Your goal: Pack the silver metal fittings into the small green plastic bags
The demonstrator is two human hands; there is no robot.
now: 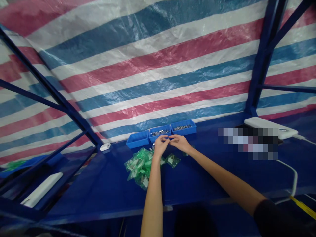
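Observation:
My left hand (161, 145) and my right hand (179, 143) meet in front of the blue bins, fingertips pinched together. Whatever lies between the fingers is too small or hidden to make out. Just behind the hands stands the middle blue bin (153, 140), holding small metal parts (160, 132). The right blue bin (190, 131) also holds small metal pieces (181, 127). Beside my left forearm lies a pile of small green-tinted plastic bags (140, 166) with pale pieces inside. One similar bag (172, 160) rests apart, below the hands.
A left blue bin (137, 140) shows its bare floor. On the blue table (103, 191) sit a white adapter (105, 147) and, at right, a white device (270, 127) with a cable (295, 177). Blue metal posts (256, 65) and a striped tarp (158, 75) stand behind.

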